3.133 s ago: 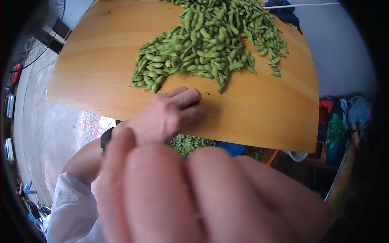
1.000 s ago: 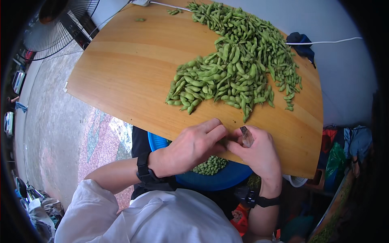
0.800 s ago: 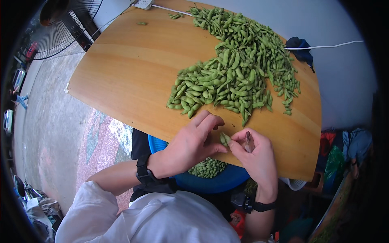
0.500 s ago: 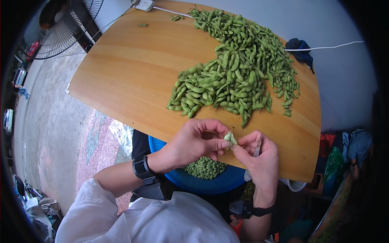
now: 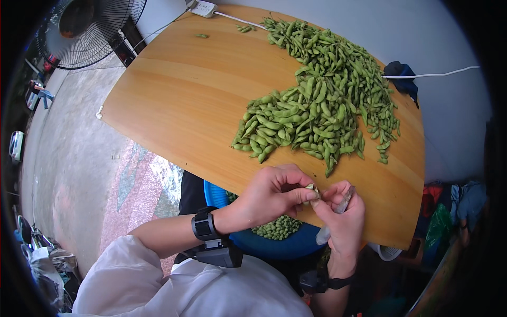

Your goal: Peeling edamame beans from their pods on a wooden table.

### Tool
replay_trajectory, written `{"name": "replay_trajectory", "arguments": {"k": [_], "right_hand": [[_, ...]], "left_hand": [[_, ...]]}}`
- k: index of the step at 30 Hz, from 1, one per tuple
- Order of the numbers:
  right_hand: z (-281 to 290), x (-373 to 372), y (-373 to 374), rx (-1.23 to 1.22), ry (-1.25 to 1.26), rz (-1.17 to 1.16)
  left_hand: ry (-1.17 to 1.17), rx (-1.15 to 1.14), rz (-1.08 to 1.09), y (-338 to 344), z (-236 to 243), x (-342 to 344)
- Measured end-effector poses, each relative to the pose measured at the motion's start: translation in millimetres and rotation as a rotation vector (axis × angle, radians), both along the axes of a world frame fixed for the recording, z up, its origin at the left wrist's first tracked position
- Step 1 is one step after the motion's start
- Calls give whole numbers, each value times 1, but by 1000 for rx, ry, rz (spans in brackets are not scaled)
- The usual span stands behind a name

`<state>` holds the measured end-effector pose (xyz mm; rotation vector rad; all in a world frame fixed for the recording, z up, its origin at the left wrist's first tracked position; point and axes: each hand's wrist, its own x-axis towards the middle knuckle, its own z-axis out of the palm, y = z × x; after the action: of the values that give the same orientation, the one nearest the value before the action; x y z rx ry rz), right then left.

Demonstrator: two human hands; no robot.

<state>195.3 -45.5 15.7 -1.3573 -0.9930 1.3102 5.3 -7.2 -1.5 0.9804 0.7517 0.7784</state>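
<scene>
Over the table's near edge, my left hand (image 5: 274,193) pinches a split green soybean pod (image 5: 312,188) between thumb and fingers. My right hand (image 5: 340,214) meets it there, thumb and fingertips closed on the pod's other side. A translucent plastic wrapping (image 5: 346,201) shows around a finger of that hand, with a further piece hanging below the palm. Beyond my hands spreads a big heap of unshelled soybean pods (image 5: 311,116). Below them a blue basin (image 5: 264,245) holds shelled green beans (image 5: 277,228), partly hidden by my left hand and forearm.
The wooden table (image 5: 174,100) reaches toward the wall. A power strip (image 5: 202,8) with a white cable lies at its far edge, near a few stray pods (image 5: 245,28). A fan (image 5: 79,26) stands far left. Dark cloth (image 5: 401,74) rests at the right edge; a white basket (image 5: 388,252) sits below.
The whole view has shifted, so the table and heap appear lower and further right. Both hands stay together at the pod, which is now more covered by the fingers.
</scene>
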Motion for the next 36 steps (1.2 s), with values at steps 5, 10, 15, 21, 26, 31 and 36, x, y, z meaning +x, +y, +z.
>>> {"name": "replay_trajectory", "arguments": {"k": [5,10,15,21,26,31,36], "right_hand": [[2,3,4,-140,177,-16],[4,-8,-2,-73,28,-127],[12,-25,-10,78,-293,-166],[-4,-18,-6,95,-110,-173],[-5,-18,-10,58,-33,-160],[-3,-22,-13,58,-25,-156],[5,-24,-24,134,-334,-131]], "left_hand": [[-13,-42,-23,1,-8,5],[61,151,26,-2,-18,16],[149,209,38,-9,-19,19],[130,290,21,-9,-17,15],[-62,-110,-100,-5,-6,-1],[-201,-147,-149,-4,-5,-12],[26,88,-173,-7,-3,-22]]}}
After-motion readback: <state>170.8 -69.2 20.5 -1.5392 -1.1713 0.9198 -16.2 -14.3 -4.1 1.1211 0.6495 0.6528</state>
